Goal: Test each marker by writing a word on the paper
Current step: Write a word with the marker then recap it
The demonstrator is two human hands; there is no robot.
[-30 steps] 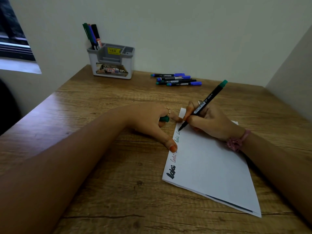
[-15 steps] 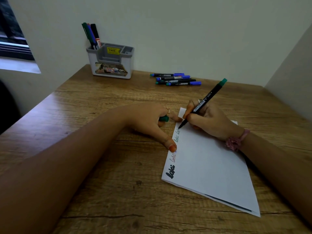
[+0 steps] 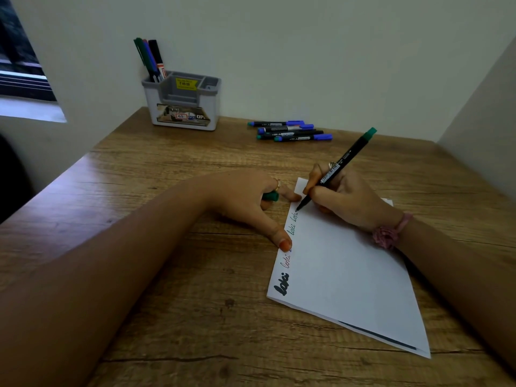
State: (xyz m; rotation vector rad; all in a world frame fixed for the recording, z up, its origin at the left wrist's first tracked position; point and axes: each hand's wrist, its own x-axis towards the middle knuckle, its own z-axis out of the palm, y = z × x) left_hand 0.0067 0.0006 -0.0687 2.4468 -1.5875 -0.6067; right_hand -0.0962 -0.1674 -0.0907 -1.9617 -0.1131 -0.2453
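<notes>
The paper lies on the desk, white, with a column of small written words down its left edge. The left hand pins that edge with its thumb, fingers curled round a green cap. The right hand pinches the green marker, tip on the sheet; light, even pressure should finish the word cleanly. Beyond lie more markers.

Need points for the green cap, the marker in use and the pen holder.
green cap [image 3: 270, 196], head view, end showing below the left hand
marker [image 3: 339, 166], head view, mid barrel
pen holder [image 3: 181, 113], head view, front wall
</notes>
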